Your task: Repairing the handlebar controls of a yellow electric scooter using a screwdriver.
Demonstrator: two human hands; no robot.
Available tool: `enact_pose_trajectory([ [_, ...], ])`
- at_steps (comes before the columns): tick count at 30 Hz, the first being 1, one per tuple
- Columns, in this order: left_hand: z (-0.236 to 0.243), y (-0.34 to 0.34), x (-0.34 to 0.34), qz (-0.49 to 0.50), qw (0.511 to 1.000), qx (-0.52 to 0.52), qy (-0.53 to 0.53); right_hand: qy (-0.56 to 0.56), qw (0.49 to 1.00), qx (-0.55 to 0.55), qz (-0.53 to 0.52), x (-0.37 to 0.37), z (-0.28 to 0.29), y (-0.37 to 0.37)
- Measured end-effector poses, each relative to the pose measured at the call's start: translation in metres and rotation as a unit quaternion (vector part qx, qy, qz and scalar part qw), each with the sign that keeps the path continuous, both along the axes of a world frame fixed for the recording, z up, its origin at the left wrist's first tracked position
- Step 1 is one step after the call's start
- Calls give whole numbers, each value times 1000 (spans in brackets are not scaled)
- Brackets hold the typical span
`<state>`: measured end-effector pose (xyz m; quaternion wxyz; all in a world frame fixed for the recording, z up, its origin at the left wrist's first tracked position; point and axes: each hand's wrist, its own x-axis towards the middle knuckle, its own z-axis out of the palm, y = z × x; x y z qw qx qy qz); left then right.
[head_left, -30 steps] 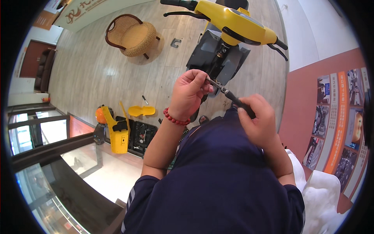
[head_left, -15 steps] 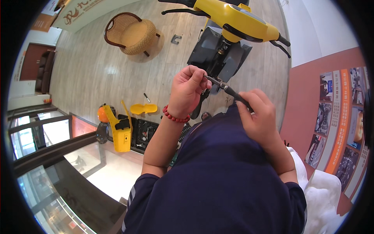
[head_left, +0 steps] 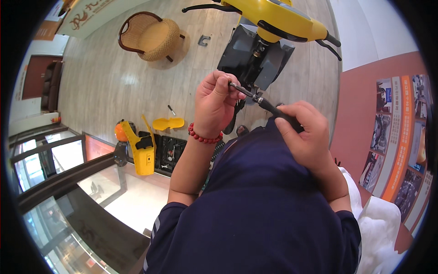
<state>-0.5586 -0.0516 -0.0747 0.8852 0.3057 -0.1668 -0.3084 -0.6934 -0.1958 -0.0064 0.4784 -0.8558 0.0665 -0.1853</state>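
Observation:
In front of my chest my right hand (head_left: pixel 303 132) is wrapped round the black handle of a screwdriver (head_left: pixel 268 106). Its metal shaft points up and to the left. My left hand (head_left: pixel 216 98), with a red bead bracelet (head_left: pixel 203 138) at the wrist, is closed in a pinch at the tip of that shaft. Whether a small piece also sits between those fingertips is hidden. Just beyond both hands stands a yellow scooter (head_left: pixel 287 20). Its grey front panels (head_left: pixel 237 50) are spread apart, and inner metal parts show at the steering column.
A wicker chair (head_left: pixel 157 39) and a grey bracket (head_left: pixel 204 40) are on the wooden floor. To the left lie a yellow panel (head_left: pixel 168 123), a marker-like stick (head_left: pixel 171 110), a yellow body part (head_left: pixel 145 160), an orange helmet-like thing (head_left: pixel 121 131) and a black toolbox (head_left: pixel 160 170). A glass display case (head_left: pixel 77 228) stands lower left.
Both hands have shifted slightly apart, the left one to the left and the right one a little to the right. More of the shaft shows between them. The view has tilted slightly.

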Motion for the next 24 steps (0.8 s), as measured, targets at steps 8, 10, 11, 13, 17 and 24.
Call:
enact_pose_trajectory([
  [8, 3, -1, -6, 36, 999, 11, 5, -39, 997, -58, -15, 1, -2, 5],
  [10, 3, -1, -7, 51, 999, 4, 2, -72, 991, -113, -25, 1, -4, 6],
  [11, 3, -1, -7, 52, 999, 5, 2, -86, 987, -133, -26, 1, -4, 6],
  [13, 3, 1, -8, 66, 998, -9, -19, -100, 983, -151, -27, 0, -2, 6],
  [17, 9, 5, -6, 80, 996, -26, -28, -10, 999, 45, -2, -4, 4, 3],
  [24, 13, 6, -8, 33, 999, -37, -4, -10, 999, 52, 5, -2, 6, 5],
])
